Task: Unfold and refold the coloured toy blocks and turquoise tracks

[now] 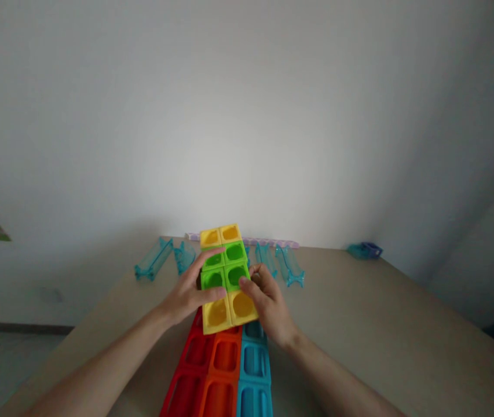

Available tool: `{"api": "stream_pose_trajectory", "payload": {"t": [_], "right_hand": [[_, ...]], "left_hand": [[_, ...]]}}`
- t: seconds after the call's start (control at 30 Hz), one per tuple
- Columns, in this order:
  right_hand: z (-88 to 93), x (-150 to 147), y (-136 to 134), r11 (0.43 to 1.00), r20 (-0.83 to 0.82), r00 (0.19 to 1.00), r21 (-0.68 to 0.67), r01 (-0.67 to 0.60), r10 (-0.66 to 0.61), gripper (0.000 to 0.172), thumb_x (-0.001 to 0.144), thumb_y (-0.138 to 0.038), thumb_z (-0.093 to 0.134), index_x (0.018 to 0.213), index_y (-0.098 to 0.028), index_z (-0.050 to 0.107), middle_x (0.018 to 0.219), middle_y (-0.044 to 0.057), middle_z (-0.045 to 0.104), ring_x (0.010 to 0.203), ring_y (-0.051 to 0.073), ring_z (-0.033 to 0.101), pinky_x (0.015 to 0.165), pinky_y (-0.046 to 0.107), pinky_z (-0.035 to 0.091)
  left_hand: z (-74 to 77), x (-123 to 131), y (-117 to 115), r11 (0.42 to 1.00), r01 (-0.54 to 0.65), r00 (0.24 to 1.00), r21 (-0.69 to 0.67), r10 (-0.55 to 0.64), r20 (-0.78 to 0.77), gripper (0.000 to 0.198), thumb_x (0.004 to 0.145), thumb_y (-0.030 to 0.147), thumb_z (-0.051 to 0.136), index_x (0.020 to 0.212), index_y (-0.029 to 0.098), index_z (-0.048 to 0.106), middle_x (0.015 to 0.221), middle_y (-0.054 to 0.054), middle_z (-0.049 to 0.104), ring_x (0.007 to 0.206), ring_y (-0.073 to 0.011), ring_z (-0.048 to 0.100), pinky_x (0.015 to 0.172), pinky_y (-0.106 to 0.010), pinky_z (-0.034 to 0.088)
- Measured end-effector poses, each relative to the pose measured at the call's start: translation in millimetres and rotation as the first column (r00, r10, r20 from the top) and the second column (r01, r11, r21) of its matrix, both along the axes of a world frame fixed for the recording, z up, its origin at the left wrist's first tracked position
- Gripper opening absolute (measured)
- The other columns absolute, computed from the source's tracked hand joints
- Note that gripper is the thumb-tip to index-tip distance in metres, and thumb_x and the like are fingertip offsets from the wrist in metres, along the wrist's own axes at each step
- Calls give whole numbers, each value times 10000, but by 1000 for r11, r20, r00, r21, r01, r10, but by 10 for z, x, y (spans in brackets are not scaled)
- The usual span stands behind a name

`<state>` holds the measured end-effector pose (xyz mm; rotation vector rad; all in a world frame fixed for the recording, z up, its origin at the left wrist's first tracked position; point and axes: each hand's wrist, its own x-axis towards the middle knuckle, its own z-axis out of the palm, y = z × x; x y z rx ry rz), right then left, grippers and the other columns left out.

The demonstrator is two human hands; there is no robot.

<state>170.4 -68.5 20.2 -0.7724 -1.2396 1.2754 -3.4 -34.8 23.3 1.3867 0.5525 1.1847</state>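
Observation:
Both hands grip a panel of joined plastic toy blocks, green in the middle and yellow at both ends, with rounded hollows facing me. My left hand holds its left side, fingers spread across the green part. At the lower right, my right hand pinches the edge, thumb on the front by the green and yellow blocks; some of its fingers are hidden behind. Below the panel lie rows of red blocks, orange blocks and blue blocks, side by side. The panel is tilted and overlaps their far end in view.
Several clear turquoise plastic pieces lie along the back of the table. A patterned lilac strip runs against the wall. Farther right, near the corner, sit turquoise and dark blue pieces.

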Motion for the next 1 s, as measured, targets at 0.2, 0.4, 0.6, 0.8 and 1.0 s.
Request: {"api": "stream_pose_trajectory", "payload": {"t": [0.2,0.4,0.6,0.8,1.0], "right_hand": [[50,5,-17,999,49,998,26,-27,26,320,782,-435,621,763,-210,395,691,-56,460,541,80,442,490,195,371],[51,19,-15,1000,60,998,9,-18,18,341,750,-468,637,764,-215,408,654,-62,469,520,88,440,476,200,347],[1,21,44,998,-81,996,-50,27,-31,305,742,-442,643,746,-202,455,641,-46,472,525,94,447,493,206,354],[150,195,135,993,-126,987,-73,96,-105,258,740,-440,588,816,-214,488,681,-15,514,550,125,490,517,229,412],[299,867,294,943,154,944,-215,-256,291,260,641,-345,607,816,-153,593,663,4,588,543,129,540,500,222,404]], "left_hand": [[-49,-50,50,992,-62,981,107,81,-175,436,638,202,765,1062,191,664,960,-58,676,851,-217,609,728,-250,469],[-140,0,36,993,-112,993,22,113,-25,421,589,177,784,986,202,647,847,-28,656,745,-188,606,646,-237,463],[-20,47,-46,993,-47,989,-108,61,132,413,588,192,782,958,222,600,838,-17,649,688,-191,638,601,-270,513],[42,9,-30,978,13,970,-208,38,240,433,624,222,773,991,246,546,776,-19,668,637,-223,673,524,-300,538],[37,-27,36,978,-50,956,-201,105,274,510,620,217,775,1056,238,513,787,-25,679,665,-236,689,557,-305,552]]}}
